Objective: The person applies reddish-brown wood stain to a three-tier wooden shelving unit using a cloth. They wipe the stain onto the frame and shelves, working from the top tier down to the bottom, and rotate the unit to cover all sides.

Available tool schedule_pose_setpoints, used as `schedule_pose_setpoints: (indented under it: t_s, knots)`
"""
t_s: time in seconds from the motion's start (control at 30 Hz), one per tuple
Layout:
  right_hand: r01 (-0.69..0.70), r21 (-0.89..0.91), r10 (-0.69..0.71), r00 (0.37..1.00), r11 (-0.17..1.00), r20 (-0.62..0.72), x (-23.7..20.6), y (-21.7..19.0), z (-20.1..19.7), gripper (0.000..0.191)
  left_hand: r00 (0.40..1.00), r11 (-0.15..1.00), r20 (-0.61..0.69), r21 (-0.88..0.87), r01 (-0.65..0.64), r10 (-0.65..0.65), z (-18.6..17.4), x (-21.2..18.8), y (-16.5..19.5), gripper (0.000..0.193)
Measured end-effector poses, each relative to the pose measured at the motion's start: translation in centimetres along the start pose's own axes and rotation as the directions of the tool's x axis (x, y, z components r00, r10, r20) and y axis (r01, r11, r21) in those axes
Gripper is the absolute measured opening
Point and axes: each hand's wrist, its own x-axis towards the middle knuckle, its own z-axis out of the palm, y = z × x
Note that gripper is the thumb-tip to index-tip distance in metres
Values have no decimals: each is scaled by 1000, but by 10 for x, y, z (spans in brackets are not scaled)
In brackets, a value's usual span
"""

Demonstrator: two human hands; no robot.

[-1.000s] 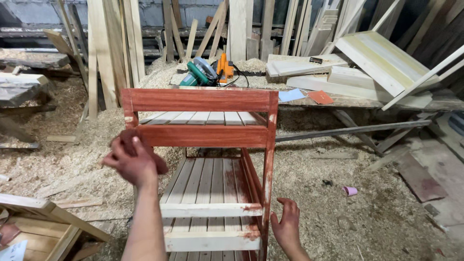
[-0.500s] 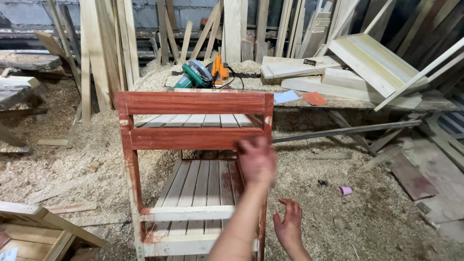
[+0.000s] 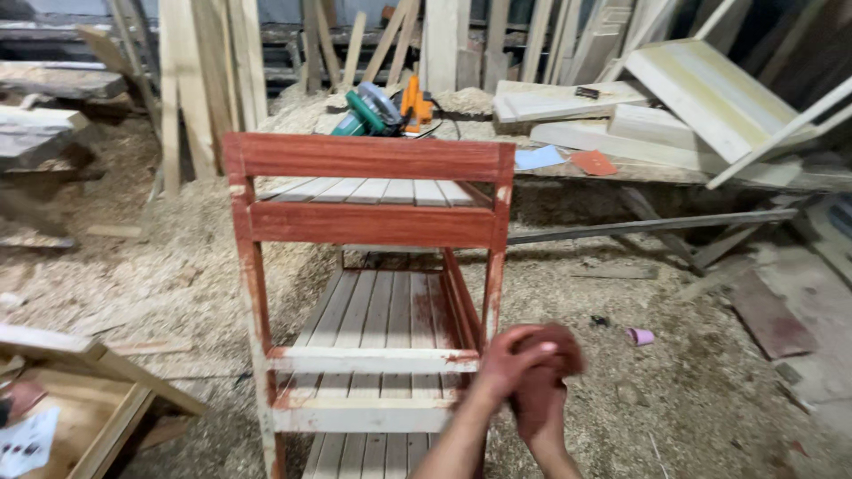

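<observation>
a: what fills the view?

b: a sawdust-covered workshop floor (image 3: 160,275), open on both sides of a wooden slatted rack (image 3: 373,284) that stands upright in the middle. its long axis runs up and down, and its broad face is turned toward the camera. the top rails and upper posts are stained red; the lower rails are bare pale wood.

a: how much room is around it?

b: loose sawdust lies free to the left and right of the rack. behind it, near its top edge, a long workbench (image 3: 674,173) spans the back, carrying pale boards (image 3: 568,99), a green circular saw (image 3: 371,111) and an orange tool (image 3: 414,99). planks (image 3: 240,71) lean against the rear wall. at the lower left corner of the view sits part of a pale wooden frame (image 3: 80,399).

a: and the hands?

b: both meet at the bottom edge, just beside the rack's right front post. the left hand (image 3: 510,359) and right hand (image 3: 546,390) are pressed together, fingers curled around each other. whether anything is held between them i cannot tell; both look smeared red.

a: anything smaller?

b: a small pink cup (image 3: 638,336) lies on the floor to the right, well apart from the rack.
</observation>
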Motion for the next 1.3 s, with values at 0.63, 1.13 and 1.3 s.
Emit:
schedule_pose_setpoints:
  t_s: [0.63, 1.13, 1.3]
  knots:
    - [198, -711, -107, 979, 675, 171, 15, -3, 18, 36, 576, 759, -802, 473, 447, 159, -83, -85, -12, 55]
    - [142, -872, -21, 988, 468, 150, 15, -15, 52, 62, 799, 9, -348, 919, 395, 491, -101, -87, -53, 66]
    - [-1, -921, 82, 996, 390, 34, 8, -18, 58, 52, 762, 43, -485, 854, 519, 428, -202, -120, -36, 68]
